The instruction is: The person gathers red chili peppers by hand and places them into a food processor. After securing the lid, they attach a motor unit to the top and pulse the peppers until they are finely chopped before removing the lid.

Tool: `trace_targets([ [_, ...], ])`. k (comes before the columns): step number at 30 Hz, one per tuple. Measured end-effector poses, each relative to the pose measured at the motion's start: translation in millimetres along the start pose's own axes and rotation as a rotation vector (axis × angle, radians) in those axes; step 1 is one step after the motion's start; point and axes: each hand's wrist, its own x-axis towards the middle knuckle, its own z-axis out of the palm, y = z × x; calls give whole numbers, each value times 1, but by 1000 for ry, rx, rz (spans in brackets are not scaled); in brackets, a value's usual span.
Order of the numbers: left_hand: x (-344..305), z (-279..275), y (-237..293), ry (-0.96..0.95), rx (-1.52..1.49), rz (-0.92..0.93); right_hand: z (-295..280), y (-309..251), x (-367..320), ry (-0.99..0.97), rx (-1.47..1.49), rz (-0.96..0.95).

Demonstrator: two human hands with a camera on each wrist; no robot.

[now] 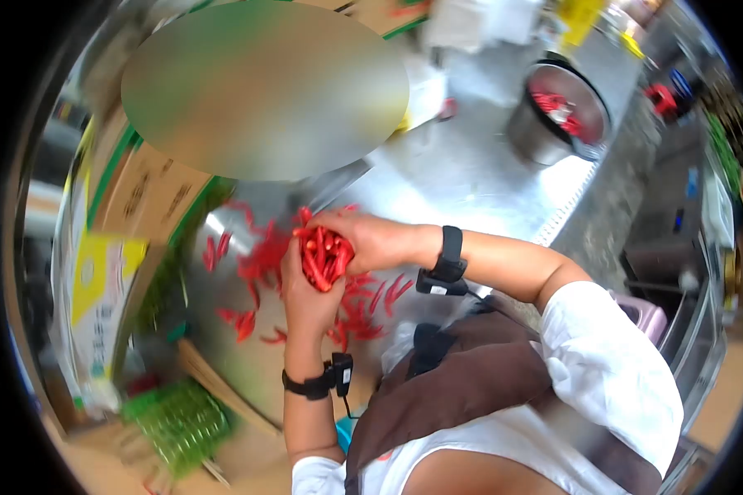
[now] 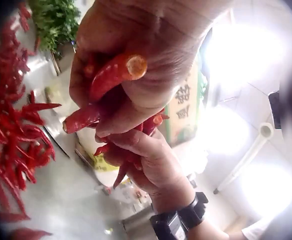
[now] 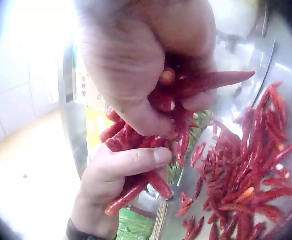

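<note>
Basically, head view, clock read from frame ctr: L hand (image 1: 312, 304) & R hand (image 1: 363, 239) meet just L of ctr, fingers curled round a bunch of red chillies (image 1: 325, 256); loose chillies (image 1: 359, 318) on the metal table (image 1: 425, 186) around them, pot (image 1: 545, 132) w/ red pcs at 2 o'clock, cartons (image 1: 153, 190) approx 10, blurry green bundle (image 1: 177, 425) btwn 7 & 8. L wrist view: L hand's fingers grip chillies up top, cut end showing; R hand's fingers hold more at 5, loose pile at 9. R wrist view: R hand grips chillies at 12, L hand pinches some under its thumb at 7, loose pile at 4.
</note>
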Motion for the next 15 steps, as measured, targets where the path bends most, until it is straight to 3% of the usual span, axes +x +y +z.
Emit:
trace_targets([
  [2, 13, 20, 28, -83, -78, 44, -33, -8, -29, 51, 29, 131],
  [5, 48, 58, 98, -184, -85, 175, -110, -33, -68, 153, -29, 158],
  [10, 104, 149, 197, -191, -181, 518, -231, -56, -140, 361, -298, 241],
  [11, 117, 168, 216, -204, -167, 611, -255, -45, -154, 447, -357, 186],
  [14, 153, 229, 265, -255, -220, 715, -321, -42, -191, 509, -455, 252],
  [15, 160, 244, 281, -321, -208, 660, -340, -34, -203, 524, -487, 272],
])
